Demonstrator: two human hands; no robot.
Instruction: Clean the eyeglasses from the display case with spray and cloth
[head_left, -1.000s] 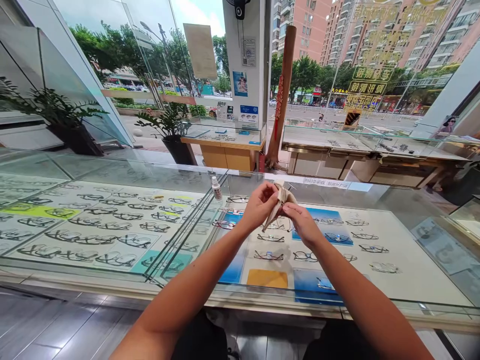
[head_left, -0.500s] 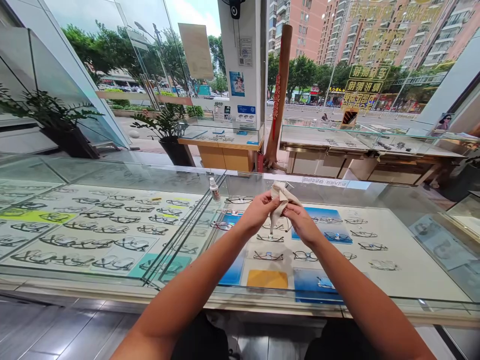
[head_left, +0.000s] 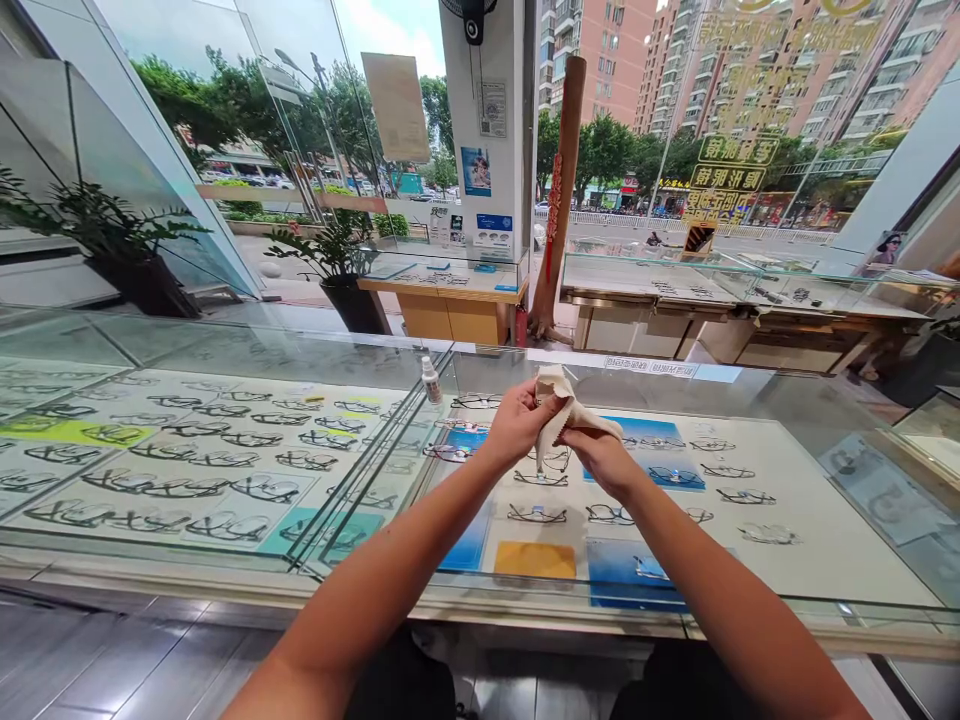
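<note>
A beige cleaning cloth [head_left: 559,400] is bunched between my two hands, above the glass top of a display counter [head_left: 810,410]. My left hand [head_left: 523,418] pinches its left side, thumb pointing right across the folds. Lower on the right, my right hand [head_left: 600,455] grips the cloth, which drapes over its fingers. Whether something is wrapped inside the folds cannot be made out. Left of my hands, a small white spray bottle [head_left: 430,382] stands upright on the glass. Below my hands, eyeglasses [head_left: 537,513] lie in rows inside the counter.
More eyeglasses [head_left: 217,458] fill the left half of the counter, beyond a glass joint. An orange-yellow card [head_left: 535,560] and blue cards [head_left: 651,435] lie among the frames. Across the room stand a potted plant [head_left: 352,280], a wooden post [head_left: 562,190] and further glass cases [head_left: 645,275].
My right hand has turned and dropped slightly, its fingers now under the cloth. The cloth has spread farther to the right over them. My left hand keeps its pinch, shifted slightly left.
</note>
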